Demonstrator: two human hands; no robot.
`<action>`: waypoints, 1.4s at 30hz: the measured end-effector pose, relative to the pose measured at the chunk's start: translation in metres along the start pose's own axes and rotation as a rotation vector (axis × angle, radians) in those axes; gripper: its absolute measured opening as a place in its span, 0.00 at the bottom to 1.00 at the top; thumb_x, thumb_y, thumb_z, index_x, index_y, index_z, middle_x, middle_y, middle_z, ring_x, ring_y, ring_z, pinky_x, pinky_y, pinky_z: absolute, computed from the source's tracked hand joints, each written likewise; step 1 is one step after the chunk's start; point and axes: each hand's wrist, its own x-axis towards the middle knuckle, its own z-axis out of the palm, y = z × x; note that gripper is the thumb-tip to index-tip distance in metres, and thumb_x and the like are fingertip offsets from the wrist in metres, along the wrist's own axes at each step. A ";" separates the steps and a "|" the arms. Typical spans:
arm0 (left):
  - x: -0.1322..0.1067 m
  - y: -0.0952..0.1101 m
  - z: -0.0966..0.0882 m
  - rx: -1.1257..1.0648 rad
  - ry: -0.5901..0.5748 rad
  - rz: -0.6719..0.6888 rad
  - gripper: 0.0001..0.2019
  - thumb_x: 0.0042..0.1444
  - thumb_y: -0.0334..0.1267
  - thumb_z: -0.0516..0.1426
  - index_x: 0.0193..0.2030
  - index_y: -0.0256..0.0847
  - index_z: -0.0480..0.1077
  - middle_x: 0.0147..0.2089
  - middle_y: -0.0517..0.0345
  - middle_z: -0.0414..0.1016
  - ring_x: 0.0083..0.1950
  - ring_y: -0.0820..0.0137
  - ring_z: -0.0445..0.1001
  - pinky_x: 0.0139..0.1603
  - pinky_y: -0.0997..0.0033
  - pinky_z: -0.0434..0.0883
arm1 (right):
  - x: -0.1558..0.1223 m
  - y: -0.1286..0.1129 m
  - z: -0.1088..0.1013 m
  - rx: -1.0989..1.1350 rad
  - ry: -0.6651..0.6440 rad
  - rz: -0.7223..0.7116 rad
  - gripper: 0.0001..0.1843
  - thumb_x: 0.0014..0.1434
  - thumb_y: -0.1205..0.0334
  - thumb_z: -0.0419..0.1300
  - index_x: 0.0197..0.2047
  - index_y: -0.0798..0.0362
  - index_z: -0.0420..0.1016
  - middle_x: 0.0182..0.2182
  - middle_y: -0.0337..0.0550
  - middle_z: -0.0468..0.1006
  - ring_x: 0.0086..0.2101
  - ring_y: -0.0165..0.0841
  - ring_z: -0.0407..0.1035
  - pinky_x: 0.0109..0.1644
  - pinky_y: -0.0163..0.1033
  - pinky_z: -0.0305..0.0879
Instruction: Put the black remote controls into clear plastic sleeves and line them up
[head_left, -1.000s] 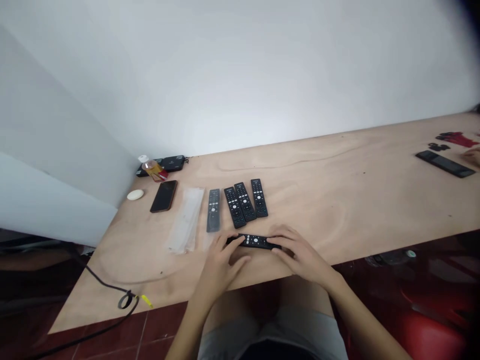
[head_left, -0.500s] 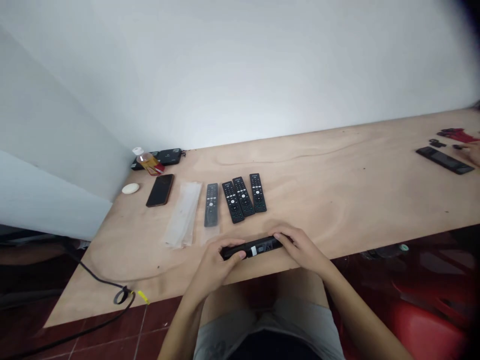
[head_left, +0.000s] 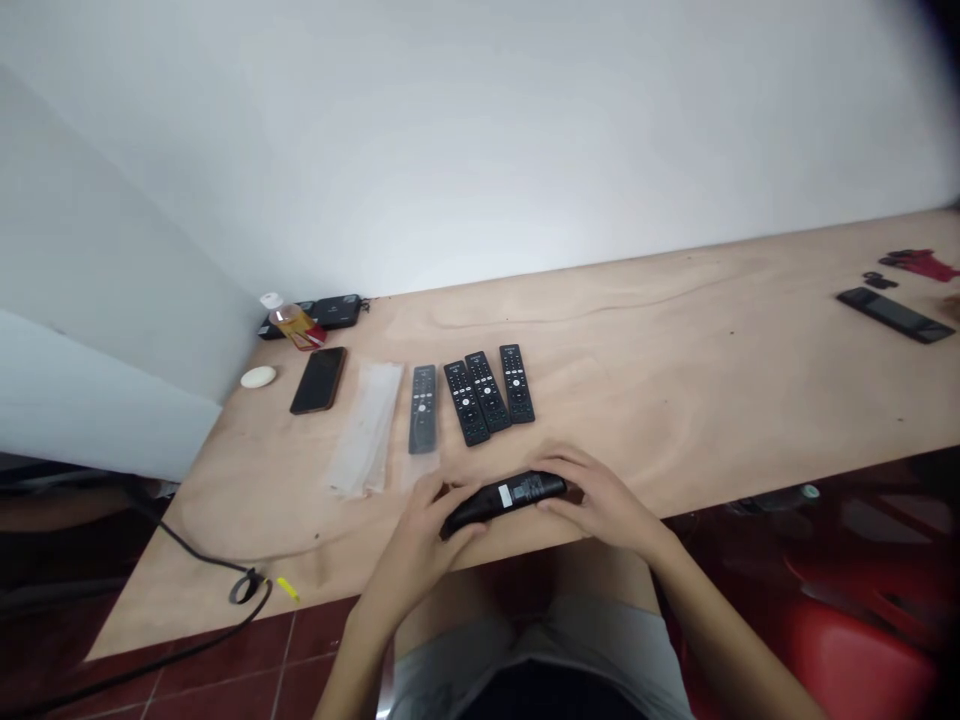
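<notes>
A black remote control [head_left: 517,493] is back side up near the table's front edge, its white label and printed text showing. My left hand [head_left: 427,525] grips its left end, fingers over the far side and thumb along the near side. At the right end, my right hand [head_left: 596,497] has fingers on the far edge and the thumb at the near edge. Just beyond lie three black remotes, button side up: a left one [head_left: 466,403], a middle one [head_left: 487,392] and a right one [head_left: 517,384]. Beside them is a remote in a clear sleeve [head_left: 423,410].
Clear plastic sleeves [head_left: 366,430] lie left of the remotes. Farther left are a phone [head_left: 319,380], a white round object [head_left: 259,377], a bottle [head_left: 294,322] and black boxes [head_left: 337,311]. A cable [head_left: 187,545] crosses the left corner. Another dark device [head_left: 896,315] lies far right.
The held remote has rolled so more of its labelled back faces up. My right thumb has moved from its top to its near edge. The far-right person's hand has mostly left view.
</notes>
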 end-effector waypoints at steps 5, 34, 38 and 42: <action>-0.007 -0.002 -0.014 -0.087 -0.009 -0.085 0.20 0.72 0.43 0.63 0.68 0.56 0.76 0.67 0.50 0.76 0.68 0.54 0.77 0.68 0.49 0.77 | -0.001 0.004 0.000 0.017 0.022 0.003 0.25 0.71 0.58 0.70 0.69 0.41 0.77 0.66 0.50 0.77 0.66 0.49 0.71 0.74 0.59 0.69; -0.032 -0.090 -0.080 0.622 0.588 -0.115 0.12 0.65 0.32 0.59 0.51 0.45 0.80 0.56 0.44 0.80 0.57 0.50 0.77 0.65 0.41 0.70 | -0.002 -0.001 0.003 0.040 0.165 0.092 0.16 0.78 0.53 0.59 0.60 0.41 0.85 0.58 0.45 0.86 0.57 0.50 0.81 0.64 0.59 0.79; -0.029 -0.085 -0.084 0.585 0.567 -0.053 0.05 0.66 0.37 0.61 0.43 0.45 0.80 0.49 0.48 0.83 0.53 0.52 0.79 0.62 0.44 0.72 | -0.001 -0.004 0.008 -0.061 0.136 0.052 0.27 0.71 0.53 0.69 0.71 0.39 0.75 0.67 0.47 0.79 0.65 0.53 0.74 0.70 0.62 0.73; -0.026 -0.042 -0.052 0.312 0.477 -0.074 0.07 0.71 0.39 0.59 0.50 0.46 0.80 0.43 0.54 0.83 0.43 0.61 0.81 0.50 0.59 0.77 | -0.006 -0.011 0.005 -0.060 0.089 0.051 0.26 0.72 0.58 0.67 0.71 0.38 0.74 0.65 0.47 0.79 0.64 0.52 0.74 0.69 0.60 0.74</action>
